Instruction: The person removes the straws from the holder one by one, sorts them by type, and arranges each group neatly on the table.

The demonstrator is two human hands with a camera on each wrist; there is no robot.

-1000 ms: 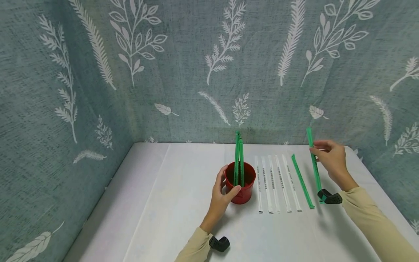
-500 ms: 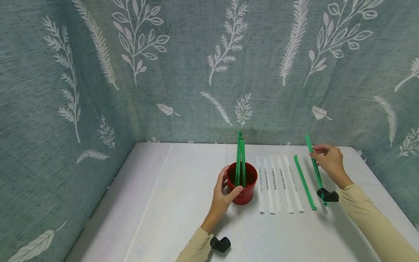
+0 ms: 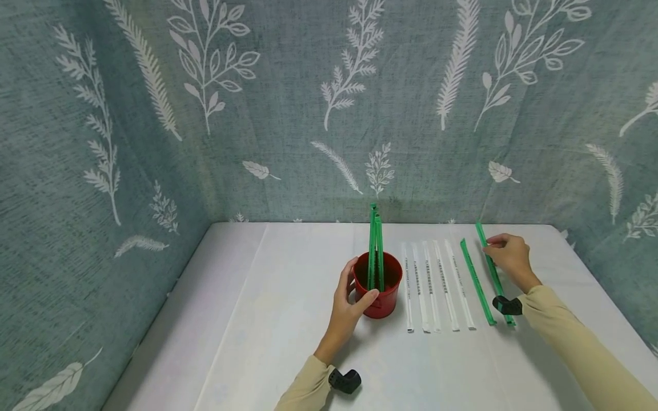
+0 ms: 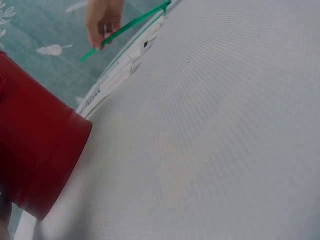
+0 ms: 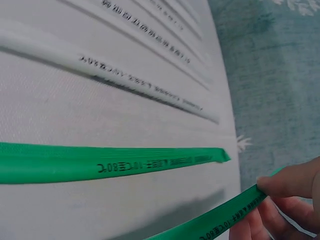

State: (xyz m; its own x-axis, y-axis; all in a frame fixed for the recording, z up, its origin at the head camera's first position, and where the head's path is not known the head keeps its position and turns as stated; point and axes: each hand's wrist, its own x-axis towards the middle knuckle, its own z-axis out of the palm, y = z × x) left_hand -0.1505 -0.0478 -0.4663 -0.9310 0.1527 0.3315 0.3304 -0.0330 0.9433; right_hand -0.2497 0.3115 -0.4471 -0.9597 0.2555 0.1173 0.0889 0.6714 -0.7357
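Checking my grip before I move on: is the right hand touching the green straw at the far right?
Touching. The right wrist view shows the fingertips pinching the green straw.

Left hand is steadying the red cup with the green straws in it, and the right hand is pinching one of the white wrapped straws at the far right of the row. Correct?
Not quite. The right hand pinches a green wrapped straw, not a white one; the head and right wrist views both show it. The rest stands: the left hand holds the red cup with green straws in it.
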